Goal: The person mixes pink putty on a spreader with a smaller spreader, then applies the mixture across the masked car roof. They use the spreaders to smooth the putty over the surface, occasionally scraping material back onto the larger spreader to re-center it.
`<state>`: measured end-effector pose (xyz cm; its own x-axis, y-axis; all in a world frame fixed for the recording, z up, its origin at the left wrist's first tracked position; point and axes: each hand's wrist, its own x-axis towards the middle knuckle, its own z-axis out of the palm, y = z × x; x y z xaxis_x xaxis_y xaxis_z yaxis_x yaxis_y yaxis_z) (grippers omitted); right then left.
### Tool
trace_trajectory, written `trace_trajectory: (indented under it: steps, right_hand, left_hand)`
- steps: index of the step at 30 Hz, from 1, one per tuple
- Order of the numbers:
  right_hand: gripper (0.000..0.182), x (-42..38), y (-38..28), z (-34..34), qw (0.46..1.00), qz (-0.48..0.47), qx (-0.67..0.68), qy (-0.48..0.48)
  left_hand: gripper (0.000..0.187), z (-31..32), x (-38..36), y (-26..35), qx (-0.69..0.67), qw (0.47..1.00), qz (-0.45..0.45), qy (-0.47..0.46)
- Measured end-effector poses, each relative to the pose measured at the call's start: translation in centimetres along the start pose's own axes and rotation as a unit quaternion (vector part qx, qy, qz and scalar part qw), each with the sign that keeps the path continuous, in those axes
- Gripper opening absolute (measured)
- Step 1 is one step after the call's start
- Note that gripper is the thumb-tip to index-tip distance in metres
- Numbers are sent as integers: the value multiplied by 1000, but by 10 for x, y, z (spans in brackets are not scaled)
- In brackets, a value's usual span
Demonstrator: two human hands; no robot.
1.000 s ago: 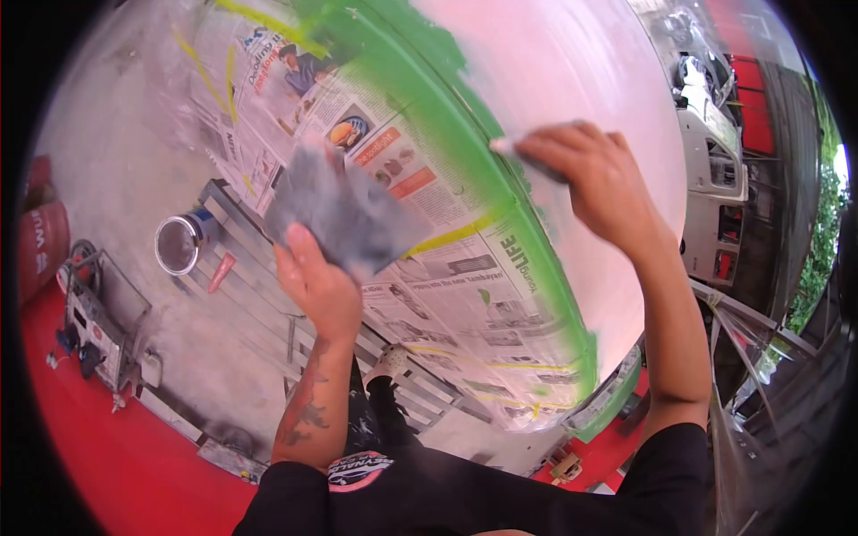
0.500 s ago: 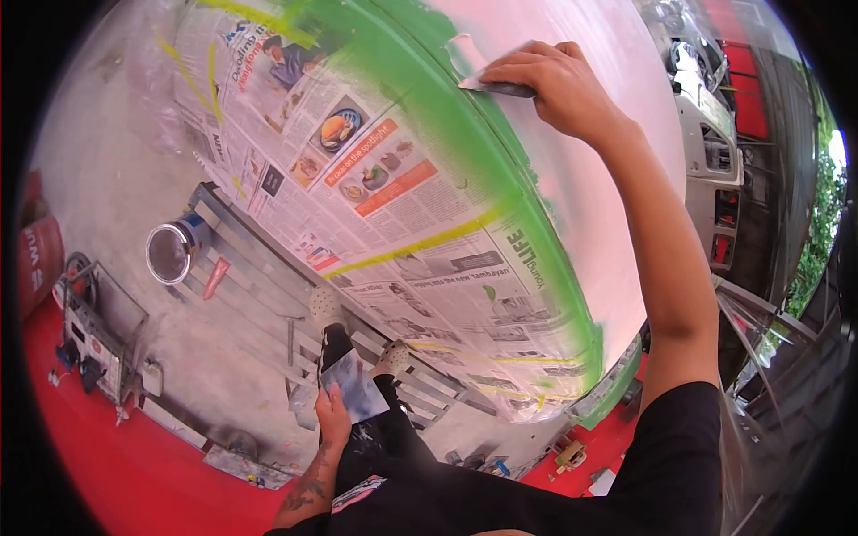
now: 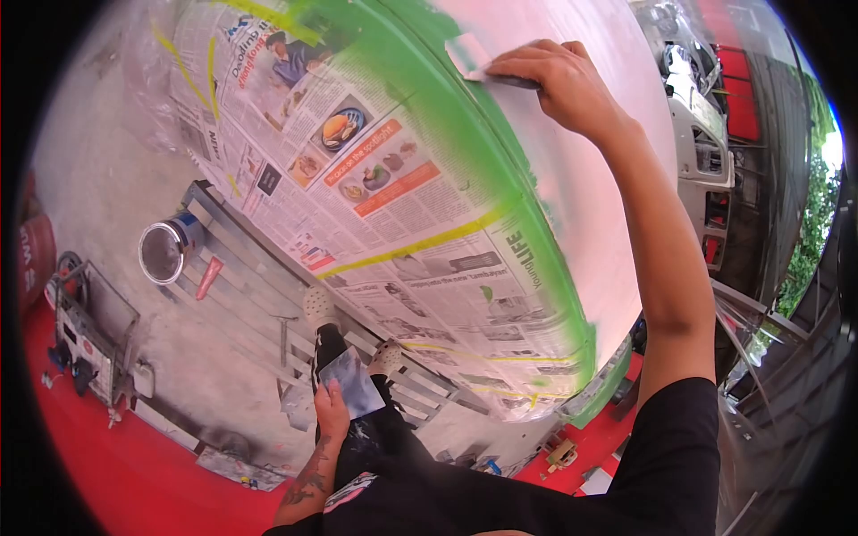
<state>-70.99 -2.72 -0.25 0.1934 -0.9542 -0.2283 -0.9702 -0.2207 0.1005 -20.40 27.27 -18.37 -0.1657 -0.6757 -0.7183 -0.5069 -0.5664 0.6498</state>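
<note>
My right hand (image 3: 561, 87) is closed on a putty knife (image 3: 513, 81) with a dark handle. Its blade lies against the panel, at the border between the green painted edge (image 3: 487, 116) and the pale pinkish-white surface (image 3: 594, 188). A whitish patch of putty (image 3: 466, 55) shows by the blade. Low in the view, my left hand (image 3: 332, 409) grips a flat, smeared grey-white plate (image 3: 356, 386) in front of my legs. Newspaper sheets (image 3: 420, 196), held by yellow tape (image 3: 420, 241), cover the part left of the green edge.
My feet stand on a slatted grey platform (image 3: 268, 259). On it are an opened paint can (image 3: 166, 250) and a red tube (image 3: 208, 278). A wheeled metal cart (image 3: 94, 335) stands at the left near a red drum (image 3: 37, 255). A white vehicle (image 3: 706, 143) is at the far right.
The putty knife has tilted, and a broader pale area shows by its blade. My right hand has shifted only slightly; my left hand keeps the plate low.
</note>
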Motion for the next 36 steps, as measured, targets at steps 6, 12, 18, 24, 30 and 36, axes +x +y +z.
trace_trajectory:
  steps: [6,12,18,24,30,36]
  right_hand:
    - [38,38,-6,-12,999,18,42,18]
    - [67,2,-13,5,999,-16,1,36]
    - [72,-36,-10,16,999,-39,-3,32]
    - [63,-71,-9,29,999,-27,-5,44]
    - [60,-104,-8,33,999,-27,13,43]
    - [57,-134,-11,39,998,-16,31,44]
  left_hand:
    - [33,-2,0,3,32,999,-10,-20]
    - [33,1,-2,-6,33,999,-21,-27]
    - [32,5,-6,0,23,999,-10,-23]
    - [32,9,-9,-8,37,999,-16,-32]
    - [33,15,-14,-7,13,1000,1,-25]
    - [33,18,-20,-19,16,999,-7,-29]
